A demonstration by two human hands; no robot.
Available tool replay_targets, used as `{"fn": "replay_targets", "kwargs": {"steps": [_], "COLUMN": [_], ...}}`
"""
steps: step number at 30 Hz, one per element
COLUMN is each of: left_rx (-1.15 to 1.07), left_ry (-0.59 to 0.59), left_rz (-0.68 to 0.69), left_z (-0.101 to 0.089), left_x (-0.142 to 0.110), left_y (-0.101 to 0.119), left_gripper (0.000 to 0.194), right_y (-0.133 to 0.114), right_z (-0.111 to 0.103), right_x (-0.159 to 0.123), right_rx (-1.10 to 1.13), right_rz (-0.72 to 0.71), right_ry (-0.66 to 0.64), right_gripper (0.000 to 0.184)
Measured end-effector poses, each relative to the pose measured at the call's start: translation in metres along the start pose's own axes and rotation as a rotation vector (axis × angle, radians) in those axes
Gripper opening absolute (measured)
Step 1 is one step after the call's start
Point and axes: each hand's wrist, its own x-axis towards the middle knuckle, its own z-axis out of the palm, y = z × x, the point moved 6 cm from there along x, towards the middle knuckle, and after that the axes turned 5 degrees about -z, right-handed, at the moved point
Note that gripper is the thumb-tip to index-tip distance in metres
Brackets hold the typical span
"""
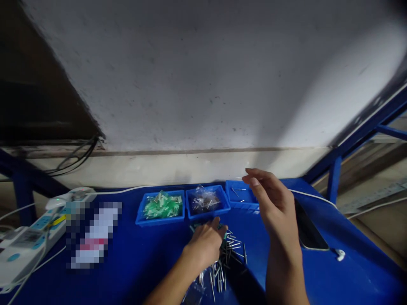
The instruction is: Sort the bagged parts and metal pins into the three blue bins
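Observation:
My left hand (208,241) reaches down onto a loose pile of thin metal pins (233,243) on the blue table. Its fingers are curled, and their tips are partly hidden, with something greenish just under them. My right hand (278,201) is raised to the right of the pile, in front of a blue tray (243,205) that holds a few metal pins. The thumb stands a little off its bent fingers, and nothing shows between them. Below my left hand lies a crumpled clear plastic bag (194,293) beside more pins.
Along the back stand a blue tray of green and clear plastic pieces (163,205) and another with a bag of dark pieces (206,201). A phone (310,228) and white earbud (340,254) lie right; a power strip (34,237) with cables lies left. The wall (190,93) rises behind.

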Motion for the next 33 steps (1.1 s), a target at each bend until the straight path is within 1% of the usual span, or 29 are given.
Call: {"fn": "replay_targets", "kwargs": {"steps": [1, 3, 6, 9, 12, 14, 16, 17, 19, 22, 24, 26, 29, 30, 32, 33], "left_rx": [0.024, 0.056, 0.065, -0.033, -0.241, -0.356, -0.402, -0.394, -0.324, -0.196, -0.188, -0.273, -0.516, -0.602, -0.775, -0.870], "left_ry": [-0.025, -0.029, 0.049, 0.215, 0.445, 0.600, 0.688, 0.709, 0.699, 0.622, 0.605, 0.656, 0.764, 0.774, 0.729, 0.681], "left_rz": [-0.017, -0.018, 0.011, 0.064, 0.178, 0.208, 0.213, 0.222, 0.251, 0.268, 0.267, 0.263, 0.224, 0.194, 0.122, 0.086], "left_z": [0.005, 0.009, -0.001, -0.026, -0.063, -0.086, -0.100, -0.104, -0.106, -0.102, -0.101, -0.105, -0.110, -0.110, -0.108, -0.105], "left_x": [0.001, 0.004, 0.004, -0.004, -0.023, -0.037, -0.047, -0.050, -0.052, -0.050, -0.048, -0.050, -0.052, -0.052, -0.046, -0.043], "left_y": [0.000, 0.001, 0.004, 0.010, 0.014, 0.009, 0.002, 0.000, 0.000, 0.004, 0.005, 0.002, -0.011, -0.016, -0.026, -0.031], "left_gripper": [0.066, 0.066, 0.058, 0.048, 0.042, 0.038, 0.037, 0.038, 0.042, 0.048, 0.047, 0.041, 0.030, 0.025, 0.020, 0.024], "right_y": [0.000, 0.001, 0.002, 0.004, 0.003, 0.002, 0.003, 0.004, 0.004, 0.007, 0.009, 0.012, 0.018, 0.018, 0.014, 0.008], "right_z": [0.002, 0.006, 0.010, 0.013, 0.016, 0.022, 0.032, 0.038, 0.049, 0.062, 0.069, 0.071, 0.066, 0.063, 0.055, 0.051], "right_x": [0.000, -0.001, -0.001, -0.001, 0.000, 0.000, -0.004, -0.006, -0.011, -0.015, -0.016, -0.016, -0.012, -0.011, -0.008, -0.007], "right_rx": [-0.009, -0.026, -0.030, -0.039, -0.073, -0.086, -0.041, 0.006, 0.113, 0.210, 0.258, 0.301, 0.282, 0.254, 0.174, 0.119], "right_rz": [-0.005, -0.010, -0.013, -0.015, -0.044, -0.044, -0.010, 0.012, 0.053, 0.110, 0.132, 0.135, 0.128, 0.114, 0.019, -0.063], "right_ry": [-0.024, -0.077, -0.131, -0.172, -0.221, -0.275, -0.365, -0.406, -0.444, -0.417, -0.410, -0.394, -0.322, -0.294, -0.239, -0.217], "right_gripper": [0.023, 0.023, 0.023, 0.025, 0.025, 0.026, 0.028, 0.029, 0.032, 0.029, 0.026, 0.026, 0.024, 0.023, 0.021, 0.020]}}
